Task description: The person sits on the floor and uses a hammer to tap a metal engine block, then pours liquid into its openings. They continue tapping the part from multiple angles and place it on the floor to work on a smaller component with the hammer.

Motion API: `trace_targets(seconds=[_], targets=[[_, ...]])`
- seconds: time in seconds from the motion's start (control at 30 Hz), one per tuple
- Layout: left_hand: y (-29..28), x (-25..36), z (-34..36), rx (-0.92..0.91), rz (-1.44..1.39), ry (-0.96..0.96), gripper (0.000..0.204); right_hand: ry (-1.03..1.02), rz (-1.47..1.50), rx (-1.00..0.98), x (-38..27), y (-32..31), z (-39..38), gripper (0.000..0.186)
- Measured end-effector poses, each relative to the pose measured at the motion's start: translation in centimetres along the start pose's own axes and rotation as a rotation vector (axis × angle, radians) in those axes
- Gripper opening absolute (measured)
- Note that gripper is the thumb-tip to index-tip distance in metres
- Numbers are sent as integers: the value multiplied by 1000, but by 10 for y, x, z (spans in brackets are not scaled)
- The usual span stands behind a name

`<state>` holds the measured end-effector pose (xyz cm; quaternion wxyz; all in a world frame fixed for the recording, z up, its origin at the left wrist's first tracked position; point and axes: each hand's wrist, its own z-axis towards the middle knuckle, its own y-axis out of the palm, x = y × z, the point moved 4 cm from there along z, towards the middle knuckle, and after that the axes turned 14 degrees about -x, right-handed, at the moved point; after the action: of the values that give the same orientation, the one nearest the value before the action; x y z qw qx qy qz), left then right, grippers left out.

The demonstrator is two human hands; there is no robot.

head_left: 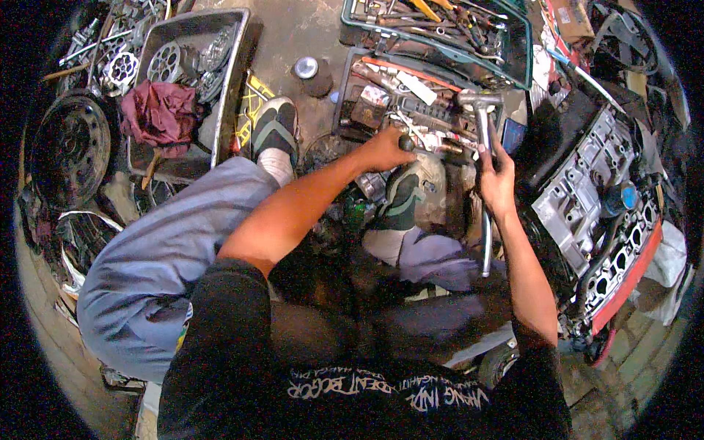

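Note:
My right hand (499,180) grips a metal hammer (486,238) by its shaft. Its head points away from me, over the right end of a tool tray, and the shaft's end hangs below my wrist. My left hand (389,149) is closed at the near edge of the tray (343,110), just above my right shoe (405,194). A small dark, rounded thing (406,142) shows between thumb and fingers; its kind cannot be made out. Beside that hand, the tray holds a white-labelled piece (416,87), a dark box (369,110) and several small tools.
Beyond the tray stands an open green toolbox (440,37) full of hand tools. A metal pan (238,44) at left holds machined parts and a maroon rag (160,117). An aluminium engine part (579,187) lies at right. A lidded jar (308,70) stands on the floor.

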<state>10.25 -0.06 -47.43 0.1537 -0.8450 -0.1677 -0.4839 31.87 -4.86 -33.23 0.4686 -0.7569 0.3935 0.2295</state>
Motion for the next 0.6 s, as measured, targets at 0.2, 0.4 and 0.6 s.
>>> trace_targets(seconds=[0.2, 0.4, 0.6], targets=[[-7, 19, -13, -90, -119, -15, 78, -33, -186, -219, 2, 10, -12, 44], [3, -13, -1, -62, -138, 36, 73, 45, -171, -226, -11, 22, -11, 45], [2, -19, 7, 87, -76, 93, 74, 3, -51, -13, -3, -2, 8, 43]])
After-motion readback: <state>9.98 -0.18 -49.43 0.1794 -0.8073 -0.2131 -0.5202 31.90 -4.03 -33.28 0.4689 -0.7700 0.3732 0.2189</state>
